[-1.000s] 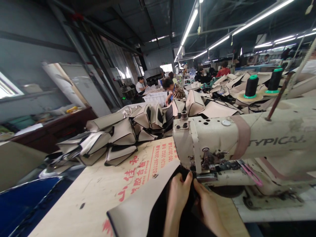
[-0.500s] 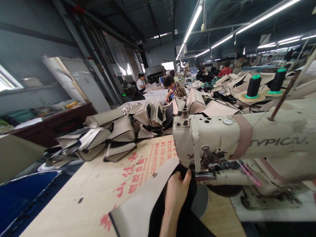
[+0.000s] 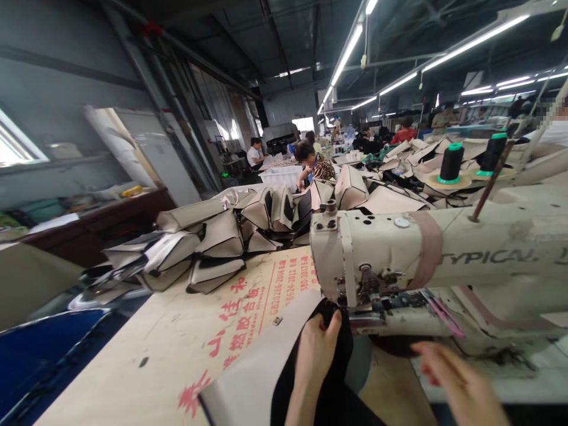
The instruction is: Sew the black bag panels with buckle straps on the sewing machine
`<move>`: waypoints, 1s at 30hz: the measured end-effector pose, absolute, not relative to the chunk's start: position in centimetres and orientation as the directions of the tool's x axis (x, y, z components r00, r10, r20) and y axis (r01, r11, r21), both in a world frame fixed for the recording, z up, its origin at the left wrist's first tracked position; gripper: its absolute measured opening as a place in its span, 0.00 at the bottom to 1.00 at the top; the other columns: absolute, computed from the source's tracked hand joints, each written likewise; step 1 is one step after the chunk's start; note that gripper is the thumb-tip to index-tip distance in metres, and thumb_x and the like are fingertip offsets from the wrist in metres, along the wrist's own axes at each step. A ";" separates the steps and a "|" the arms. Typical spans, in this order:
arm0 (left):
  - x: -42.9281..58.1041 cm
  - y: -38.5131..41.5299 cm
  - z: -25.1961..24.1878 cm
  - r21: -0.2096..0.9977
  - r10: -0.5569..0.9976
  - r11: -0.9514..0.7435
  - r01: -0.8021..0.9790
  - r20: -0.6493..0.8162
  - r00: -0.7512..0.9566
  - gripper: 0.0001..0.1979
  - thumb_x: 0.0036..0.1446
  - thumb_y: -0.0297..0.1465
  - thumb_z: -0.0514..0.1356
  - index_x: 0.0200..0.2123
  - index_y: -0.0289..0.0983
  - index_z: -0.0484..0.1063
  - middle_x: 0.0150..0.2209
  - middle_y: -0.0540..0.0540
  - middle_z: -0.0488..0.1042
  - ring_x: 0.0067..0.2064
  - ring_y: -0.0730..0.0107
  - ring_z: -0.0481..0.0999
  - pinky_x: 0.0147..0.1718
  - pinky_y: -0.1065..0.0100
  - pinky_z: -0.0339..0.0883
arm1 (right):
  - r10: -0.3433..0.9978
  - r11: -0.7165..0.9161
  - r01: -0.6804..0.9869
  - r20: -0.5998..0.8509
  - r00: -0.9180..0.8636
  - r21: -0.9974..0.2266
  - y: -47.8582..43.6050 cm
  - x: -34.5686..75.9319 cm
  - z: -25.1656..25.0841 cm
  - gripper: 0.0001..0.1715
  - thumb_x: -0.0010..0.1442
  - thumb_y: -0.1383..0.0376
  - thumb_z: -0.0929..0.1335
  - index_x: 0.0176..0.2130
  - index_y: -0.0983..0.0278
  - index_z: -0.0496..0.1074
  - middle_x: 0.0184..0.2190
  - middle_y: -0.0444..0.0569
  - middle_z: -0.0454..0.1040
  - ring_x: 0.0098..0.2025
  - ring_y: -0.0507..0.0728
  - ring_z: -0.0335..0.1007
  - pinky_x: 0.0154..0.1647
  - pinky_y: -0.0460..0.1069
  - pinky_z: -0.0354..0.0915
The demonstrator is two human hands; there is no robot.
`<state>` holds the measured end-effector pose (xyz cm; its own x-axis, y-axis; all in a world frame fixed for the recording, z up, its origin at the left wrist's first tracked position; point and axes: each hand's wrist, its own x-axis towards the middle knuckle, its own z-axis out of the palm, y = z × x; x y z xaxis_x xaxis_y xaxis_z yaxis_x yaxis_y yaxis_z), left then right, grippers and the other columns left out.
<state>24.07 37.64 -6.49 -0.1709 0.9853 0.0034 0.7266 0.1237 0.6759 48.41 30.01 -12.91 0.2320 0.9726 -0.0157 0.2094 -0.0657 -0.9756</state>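
Work on the beige-and-black piece (image 3: 252,373) looks unfinished: it lies over the worktop (image 3: 146,337), black edge at the sewing machine (image 3: 373,248), clamped in the left hand's (image 3: 316,349) fingers. The right hand (image 3: 464,381) is apart from it, fingers too blurred to tell; shaped pieces (image 3: 220,234) lie heaped behind.

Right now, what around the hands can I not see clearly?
All in the head view:
Right hand: blurred; exact finger pose unclear.
Left hand: some fingertips hidden behind the hand itself.
Black fabric: lower part cut off by the bottom edge.
Sewing machine: needle too small and dark.
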 end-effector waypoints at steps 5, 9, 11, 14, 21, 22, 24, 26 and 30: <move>24.0 37.6 -6.6 0.680 0.987 0.107 0.725 0.016 -0.161 0.22 0.52 0.46 0.50 0.16 0.39 0.49 0.15 0.57 0.47 0.20 0.77 0.50 0.21 0.72 0.43 | 0.995 -0.094 -0.183 -0.085 -0.055 -0.979 33.8 35.7 -11.8 0.18 0.51 0.52 0.68 0.24 0.64 0.68 0.17 0.42 0.64 0.20 0.51 0.58 0.19 0.43 0.51; 23.5 38.1 -6.9 0.658 0.992 0.087 0.748 0.009 -0.124 0.22 0.52 0.47 0.50 0.15 0.38 0.51 0.15 0.57 0.48 0.20 0.77 0.50 0.20 0.72 0.43 | 0.983 -0.154 -0.281 -0.176 0.052 -0.947 34.7 33.9 -12.3 0.21 0.51 0.52 0.67 0.20 0.64 0.60 0.13 0.37 0.54 0.15 0.47 0.47 0.16 0.42 0.42; 23.2 38.7 -7.1 0.648 0.995 0.077 0.758 0.003 -0.103 0.22 0.52 0.46 0.50 0.15 0.37 0.54 0.15 0.56 0.50 0.20 0.77 0.51 0.20 0.72 0.43 | 0.970 -0.187 -0.335 -0.227 0.086 -0.923 34.7 33.7 -12.3 0.22 0.50 0.51 0.67 0.20 0.64 0.59 0.13 0.37 0.53 0.14 0.47 0.45 0.15 0.42 0.40; 22.9 39.7 -7.2 0.643 0.997 0.067 0.763 -0.007 -0.082 0.20 0.51 0.44 0.52 0.17 0.36 0.60 0.15 0.56 0.53 0.20 0.77 0.51 0.20 0.73 0.43 | 0.945 -0.220 -0.402 -0.296 0.137 -0.889 35.0 33.0 -11.8 0.22 0.48 0.51 0.67 0.19 0.64 0.59 0.12 0.37 0.53 0.12 0.46 0.44 0.13 0.42 0.38; 22.8 41.0 -6.0 0.618 0.997 0.068 0.783 -0.016 -0.074 0.19 0.50 0.42 0.53 0.16 0.35 0.63 0.15 0.54 0.56 0.20 0.77 0.53 0.20 0.73 0.44 | 0.902 -0.244 -0.498 -0.383 0.198 -0.832 36.1 31.9 -10.5 0.22 0.43 0.49 0.69 0.19 0.65 0.62 0.13 0.39 0.60 0.13 0.46 0.50 0.11 0.41 0.46; 22.8 41.1 -5.9 0.613 0.997 0.071 0.787 -0.016 -0.077 0.18 0.50 0.42 0.53 0.16 0.35 0.63 0.15 0.54 0.57 0.20 0.77 0.53 0.20 0.73 0.44 | 0.901 -0.245 -0.504 -0.386 0.197 -0.828 36.2 31.8 -10.6 0.23 0.42 0.49 0.69 0.19 0.65 0.62 0.13 0.39 0.60 0.13 0.46 0.51 0.11 0.41 0.47; 22.9 41.2 -5.8 0.602 0.996 0.081 0.794 -0.017 -0.089 0.17 0.50 0.41 0.53 0.16 0.35 0.63 0.15 0.53 0.59 0.20 0.77 0.54 0.20 0.73 0.45 | 0.905 -0.246 -0.508 -0.384 0.185 -0.825 36.4 31.7 -10.7 0.24 0.42 0.48 0.69 0.20 0.66 0.63 0.14 0.40 0.61 0.13 0.46 0.52 0.11 0.41 0.48; 22.9 41.3 -5.9 0.595 0.995 0.093 0.798 -0.020 -0.101 0.17 0.51 0.40 0.53 0.17 0.36 0.63 0.16 0.53 0.60 0.19 0.77 0.55 0.20 0.73 0.45 | 0.917 -0.247 -0.500 -0.367 0.156 -0.830 36.4 31.8 -10.9 0.25 0.41 0.47 0.70 0.19 0.66 0.64 0.14 0.41 0.62 0.13 0.46 0.54 0.12 0.42 0.49; 22.9 41.4 -6.5 0.602 0.994 0.104 0.791 -0.033 -0.106 0.19 0.52 0.41 0.52 0.16 0.36 0.61 0.15 0.53 0.58 0.19 0.78 0.53 0.19 0.73 0.44 | 0.957 -0.241 -0.419 -0.287 0.049 -0.876 34.7 35.2 -11.3 0.25 0.44 0.46 0.71 0.25 0.67 0.71 0.18 0.45 0.67 0.16 0.49 0.60 0.15 0.43 0.56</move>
